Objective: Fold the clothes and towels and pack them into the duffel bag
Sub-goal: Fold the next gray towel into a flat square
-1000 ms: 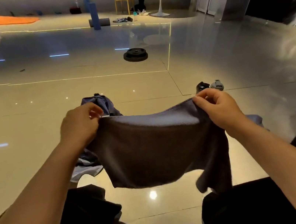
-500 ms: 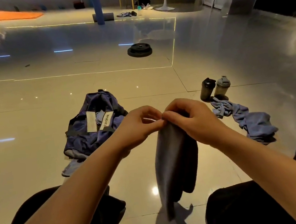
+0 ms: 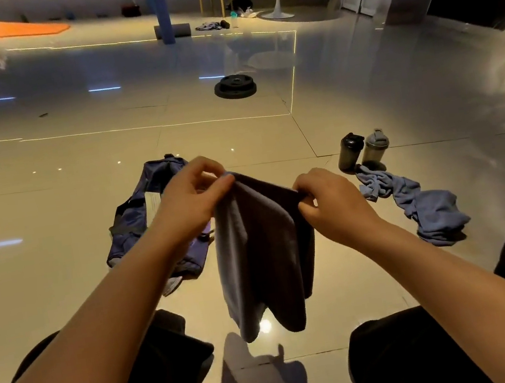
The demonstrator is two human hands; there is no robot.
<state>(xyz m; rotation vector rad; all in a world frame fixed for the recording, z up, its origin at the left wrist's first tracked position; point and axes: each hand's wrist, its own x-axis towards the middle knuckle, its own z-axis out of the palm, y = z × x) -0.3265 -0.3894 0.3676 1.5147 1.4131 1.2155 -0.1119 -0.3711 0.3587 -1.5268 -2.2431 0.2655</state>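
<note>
A navy duffel bag [image 3: 150, 220] is seen on the floor [image 3: 58, 271] at left. Right of it, a folded grey towel [image 3: 261, 256] is held hanging above the floor, one top corner pinched in the left hand's grip [image 3: 192, 197], the other in the right hand's grip [image 3: 332, 202]. Crumpled blue clothes [image 3: 425, 207] and two shaker bottles [image 3: 362, 150] are seen at right.

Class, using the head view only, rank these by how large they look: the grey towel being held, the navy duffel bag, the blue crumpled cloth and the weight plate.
1. Grey towel, though it hangs nearest the camera.
2. Navy duffel bag, partly hidden by the left arm.
3. Blue crumpled cloth.
4. Weight plate, farthest away, so unsure.
</note>
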